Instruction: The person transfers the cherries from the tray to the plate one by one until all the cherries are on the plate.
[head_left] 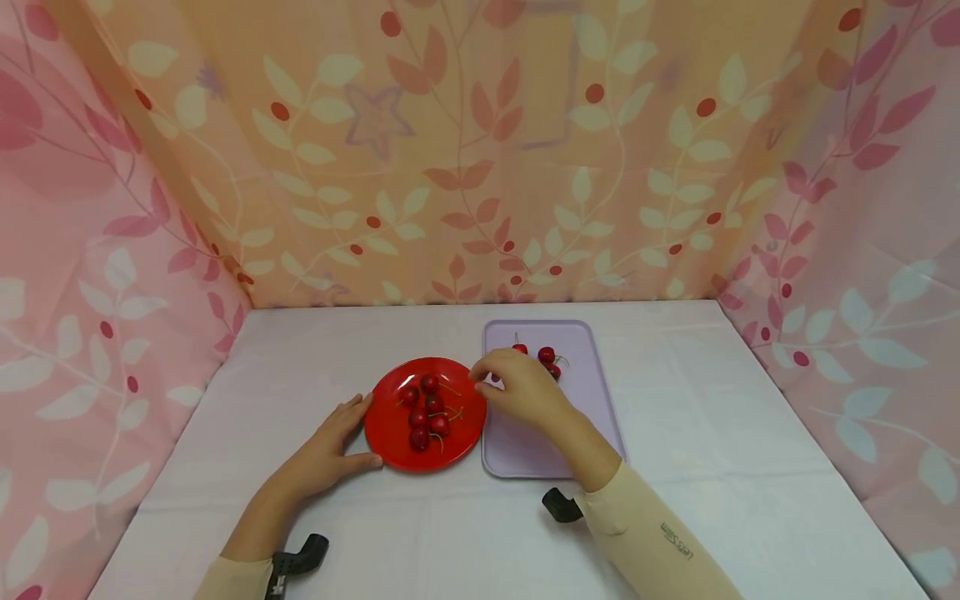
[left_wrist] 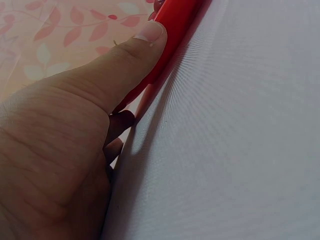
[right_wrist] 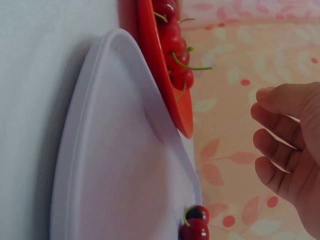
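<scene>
On the white cloth is a red plate point(head_left: 467, 433) with several dark red cherries point(head_left: 418, 417) and their green stems. My left hand point(head_left: 330, 446) rests at the plate's left rim, thumb and fingers spread along it; the left wrist view has the thumb point(left_wrist: 127, 65) against the rim. Over the seam between plate and lilac tray point(head_left: 525, 454) hovers my right hand point(head_left: 517, 385), fingers loosely bent. No thing shows between its fingertips in the right wrist view. Several cherries point(head_left: 547, 356) lie at the tray's far end, partly hidden behind that hand.
Floral curtains point(head_left: 480, 167) enclose the back and both sides of the table point(head_left: 720, 467). The plate's right rim stands close against the tray's left edge point(right_wrist: 75, 150). Black mounts point(head_left: 562, 505) stick out from both wrists.
</scene>
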